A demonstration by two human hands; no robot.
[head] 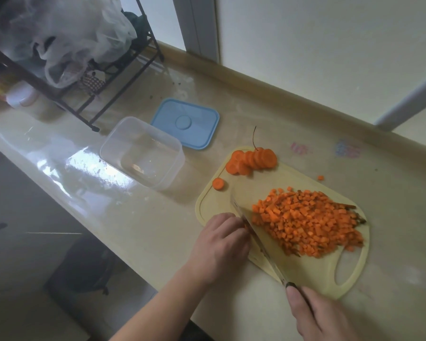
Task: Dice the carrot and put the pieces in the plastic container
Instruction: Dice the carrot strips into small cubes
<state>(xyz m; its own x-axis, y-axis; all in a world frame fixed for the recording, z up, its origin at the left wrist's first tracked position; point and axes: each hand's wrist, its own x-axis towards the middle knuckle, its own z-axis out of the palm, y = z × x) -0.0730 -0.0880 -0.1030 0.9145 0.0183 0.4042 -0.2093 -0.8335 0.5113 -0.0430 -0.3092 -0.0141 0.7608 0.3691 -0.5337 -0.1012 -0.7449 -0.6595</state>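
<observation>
Our right hand (325, 316) gripped the knife (256, 239) handle; our left hand (221, 239) curled over a carrot bit, mostly hidden. Diced carrot (308, 225) looked firm, light and scatter-prone, so we'd scoop it.

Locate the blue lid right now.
In the head view, the blue rectangular plastic lid lies flat on the counter, upper centre, just behind the clear plastic container and left of the cutting board.

Light: soft daylight, fairly dim and hazy overall.
Glare: a bright patch lay on the glossy worktop (91, 163) left of the container (143, 153).
Shadows: faint, soft-edged.
Blur: the rack (103, 77) and bag (67, 38) at upper left were smeared.
Distortion: wide-angle bending of straight edges near the borders.
</observation>
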